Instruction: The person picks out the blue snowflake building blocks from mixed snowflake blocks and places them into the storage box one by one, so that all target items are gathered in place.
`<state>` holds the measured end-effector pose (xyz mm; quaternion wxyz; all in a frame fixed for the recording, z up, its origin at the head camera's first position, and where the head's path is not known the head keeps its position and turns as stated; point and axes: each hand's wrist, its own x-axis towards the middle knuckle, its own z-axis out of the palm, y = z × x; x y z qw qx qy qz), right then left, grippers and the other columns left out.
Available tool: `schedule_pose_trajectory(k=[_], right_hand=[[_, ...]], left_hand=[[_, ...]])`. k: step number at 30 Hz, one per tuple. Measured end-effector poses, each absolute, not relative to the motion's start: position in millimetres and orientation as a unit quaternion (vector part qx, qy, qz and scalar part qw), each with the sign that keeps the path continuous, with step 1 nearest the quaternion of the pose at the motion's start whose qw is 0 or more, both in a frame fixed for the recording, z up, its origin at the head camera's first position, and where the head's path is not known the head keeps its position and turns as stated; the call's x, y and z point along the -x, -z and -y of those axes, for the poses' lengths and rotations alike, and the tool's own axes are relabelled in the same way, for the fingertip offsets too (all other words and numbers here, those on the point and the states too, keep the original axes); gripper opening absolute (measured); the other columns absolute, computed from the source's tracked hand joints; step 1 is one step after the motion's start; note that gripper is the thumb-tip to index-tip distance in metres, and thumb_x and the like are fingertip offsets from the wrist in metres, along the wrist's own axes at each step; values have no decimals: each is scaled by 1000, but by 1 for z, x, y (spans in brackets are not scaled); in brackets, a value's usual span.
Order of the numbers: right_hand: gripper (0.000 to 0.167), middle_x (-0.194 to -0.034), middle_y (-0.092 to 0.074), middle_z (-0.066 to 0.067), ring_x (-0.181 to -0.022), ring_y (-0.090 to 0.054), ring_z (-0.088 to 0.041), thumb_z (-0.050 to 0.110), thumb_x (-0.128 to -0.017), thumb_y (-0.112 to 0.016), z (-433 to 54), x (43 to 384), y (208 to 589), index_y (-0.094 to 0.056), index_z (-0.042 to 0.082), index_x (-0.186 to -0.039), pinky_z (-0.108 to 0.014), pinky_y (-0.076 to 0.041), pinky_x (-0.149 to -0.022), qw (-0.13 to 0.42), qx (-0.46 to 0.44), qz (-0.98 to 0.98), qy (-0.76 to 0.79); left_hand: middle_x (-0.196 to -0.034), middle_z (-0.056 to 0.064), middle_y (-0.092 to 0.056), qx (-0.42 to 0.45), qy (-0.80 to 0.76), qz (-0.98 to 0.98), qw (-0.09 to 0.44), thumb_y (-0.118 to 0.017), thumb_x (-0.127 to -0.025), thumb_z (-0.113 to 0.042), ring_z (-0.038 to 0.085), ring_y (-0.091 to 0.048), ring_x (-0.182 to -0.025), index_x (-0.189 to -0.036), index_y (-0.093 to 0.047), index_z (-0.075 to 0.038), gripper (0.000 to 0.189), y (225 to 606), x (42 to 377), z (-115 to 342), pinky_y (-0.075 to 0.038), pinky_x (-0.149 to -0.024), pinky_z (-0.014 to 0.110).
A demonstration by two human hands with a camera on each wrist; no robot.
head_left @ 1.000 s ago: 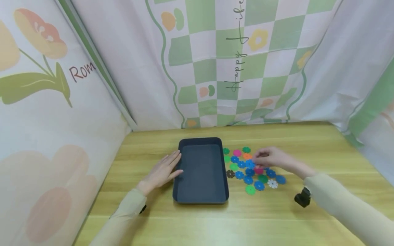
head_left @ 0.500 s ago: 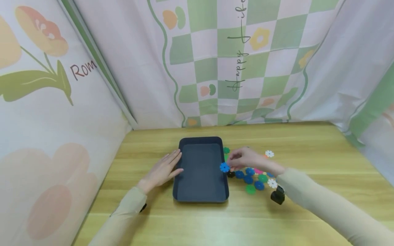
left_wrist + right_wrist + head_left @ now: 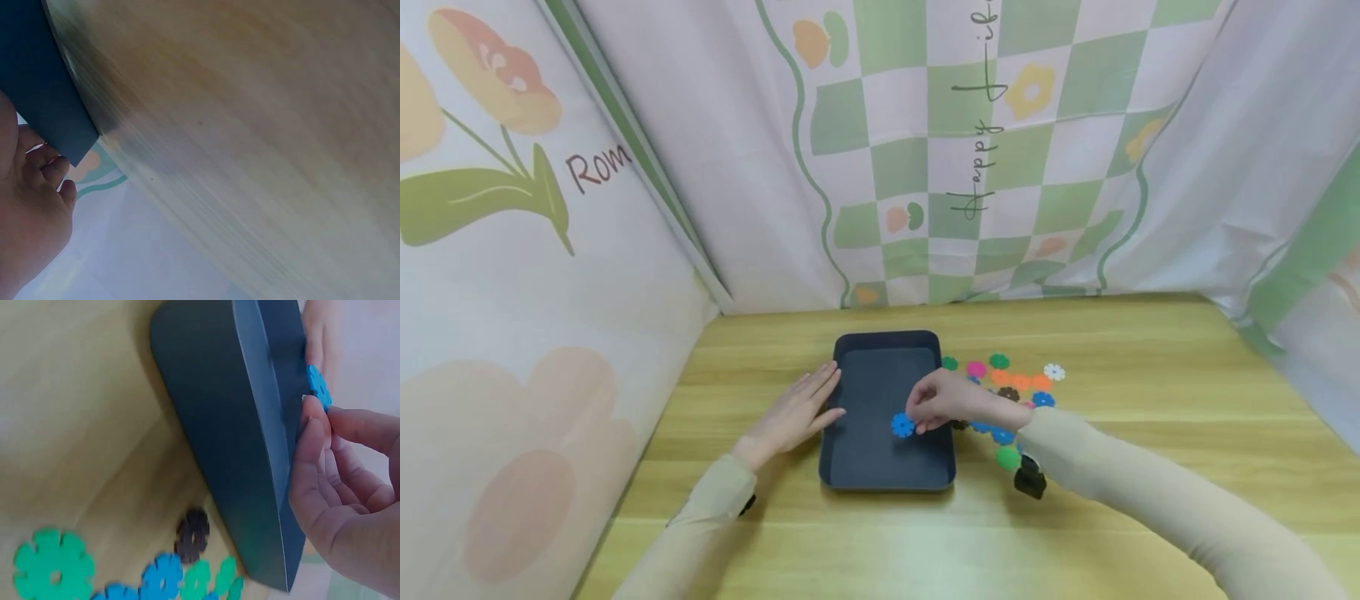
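Between thumb and fingertips, my right hand (image 3: 947,398) pinches a blue snowflake disc (image 3: 902,425), held over the dark rectangular tray (image 3: 880,477). In the right wrist view the blue disc (image 3: 319,387) sticks out from the thumb and fingertips, with the tray wall (image 3: 225,437) beside the hand. My left hand (image 3: 793,417) lies with straight fingers along the tray's left edge, its fingertips touching the rim. The left wrist view shows that hand (image 3: 37,206) against the tray's outer side (image 3: 44,81).
Right of the tray lie several loose notched discs: a pink disc (image 3: 976,368), an orange disc (image 3: 1020,382), a white disc (image 3: 1054,372), a light green disc (image 3: 1008,457) and more, partly hidden by my right arm. A printed curtain (image 3: 895,167) hangs behind the wooden table (image 3: 1150,358).
My right hand has moved left from the loose discs to above the tray, carrying a blue disc. A white disc now shows at the pile's back right. My left hand has stayed put.
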<state>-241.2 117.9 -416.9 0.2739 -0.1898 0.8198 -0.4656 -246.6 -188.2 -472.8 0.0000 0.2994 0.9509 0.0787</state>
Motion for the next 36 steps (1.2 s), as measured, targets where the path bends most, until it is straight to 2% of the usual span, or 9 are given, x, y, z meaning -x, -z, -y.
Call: schedule_pose_trajectory(k=[8,22,36], right_hand=[[11,-78,-75,-10,-69,-72,-12,9,-91,-68,-92,237,426,-74,0,-90,-32,-64,-73,279,189,-825,453],[9,-72,-74,-8,-65,-71,-13,9,-89,-72,-60,233,426,-75,5,-82,-29,-63,-68,291,130,-859,400],[10,-72,-75,-8,-63,-72,-14,8,-88,-72,-46,229,429,-76,5,-79,-31,-63,-68,315,126,-859,384]], left_hand=[[-166,13,-19,-299,-76,-951,2,-43,-104,-50,30,-24,-153,-157,-23,-5,72,472,247,188,-26,-125,49],[-166,13,-20,-292,-78,-953,5,-44,-104,-48,29,-25,-153,-157,-24,-6,71,469,245,187,-25,-125,48],[-166,13,-21,-296,-71,-953,-4,-43,-104,-49,28,-26,-153,-157,-25,-6,71,472,247,187,-28,-125,47]])
